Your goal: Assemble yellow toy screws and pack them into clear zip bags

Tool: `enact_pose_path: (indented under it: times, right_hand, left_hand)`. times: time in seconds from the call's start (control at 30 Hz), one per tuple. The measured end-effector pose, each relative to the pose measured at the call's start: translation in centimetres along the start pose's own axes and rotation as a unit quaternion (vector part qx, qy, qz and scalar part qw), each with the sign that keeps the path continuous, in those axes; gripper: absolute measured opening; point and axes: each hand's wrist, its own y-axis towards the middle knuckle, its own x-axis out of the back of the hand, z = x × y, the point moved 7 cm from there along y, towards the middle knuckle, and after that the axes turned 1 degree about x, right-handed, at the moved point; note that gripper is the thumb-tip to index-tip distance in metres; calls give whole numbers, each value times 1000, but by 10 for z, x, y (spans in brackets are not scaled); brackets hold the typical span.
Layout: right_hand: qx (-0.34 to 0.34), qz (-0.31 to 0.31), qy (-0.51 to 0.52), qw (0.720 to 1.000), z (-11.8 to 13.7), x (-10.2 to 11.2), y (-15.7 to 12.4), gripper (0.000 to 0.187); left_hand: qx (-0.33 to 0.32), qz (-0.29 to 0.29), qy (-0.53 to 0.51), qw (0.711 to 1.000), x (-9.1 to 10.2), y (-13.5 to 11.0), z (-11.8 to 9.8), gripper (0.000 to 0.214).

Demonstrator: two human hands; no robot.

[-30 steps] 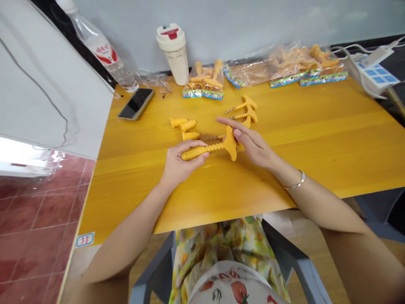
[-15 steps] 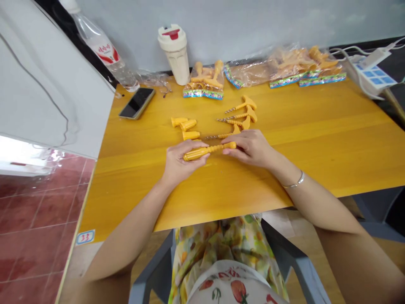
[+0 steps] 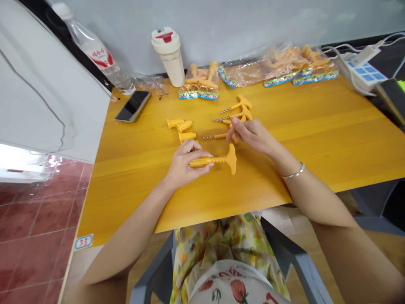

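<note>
Left hand (image 3: 186, 162): grip closed around the ribbed yellow cap (image 3: 201, 162) of a plastic T-handled corkscrew (image 3: 220, 160), fingers wrapped over the top. The corkscrew lies across the desk (image 3: 284, 126) near its middle, its flared handle pointing right, clear of both hands. Contact with the desk: cannot tell.

Right hand (image 3: 253, 136): grip narrow, fingertips (image 3: 234, 121) pinched down on the group of uncapped corkscrews (image 3: 237, 107). Cannot tell whether anything is held. This group lies just above the left hand's corkscrew, several side by side, metal spirals pointing left, handles right; the lower ones are partly hidden by the right hand.

Three loose ribbed caps (image 3: 181, 126) sit left of that group, the nearest just above the left hand. A metal bangle (image 3: 295, 171) is on the right wrist.

Far edge of desk, left to right: smartphone (image 3: 133, 106), lying face up; cream tumbler (image 3: 167, 52) with red-marked lid; clear plastic bags (image 3: 199, 86) of yellow corkscrews, with printed strips along their lower edges. Water bottle (image 3: 95, 52) at far left, beyond the desk corner. Power strip (image 3: 363, 67) with white cables at far right. Floral skirt (image 3: 221, 249) below the near edge.
</note>
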Motion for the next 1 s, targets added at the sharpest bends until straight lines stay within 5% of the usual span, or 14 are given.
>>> enact_pose_path:
  times: [0.13, 0.33, 0.57, 0.73, 0.83, 1.0]
  right_hand:
    - [-29, -52, -200, 978, -21, 21, 8, 52]
    - [-68, 37, -335, 939, -24, 8, 3, 35]
    - [-80, 82, -389, 914, -12, -12, -5, 45]
    - [-98, 91, -411, 902, -5, -20, -10, 35]
    - [-76, 56, -401, 911, 4, -17, -10, 35]
    - [-40, -37, -381, 923, 19, 0, -10, 41]
  left_hand:
    - [-27, 78, 74, 994, -22, -8, -7, 17]
    - [-51, 165, 157, 972, -35, -13, -10, 29]
    - [22, 32, 271, 962, 18, 3, 20, 37]
    - [45, 83, 348, 933, 26, 2, 43, 34]
    - [49, 76, 309, 947, 23, 2, 44, 26]
    - [63, -22, 148, 987, 30, 3, 46, 31]
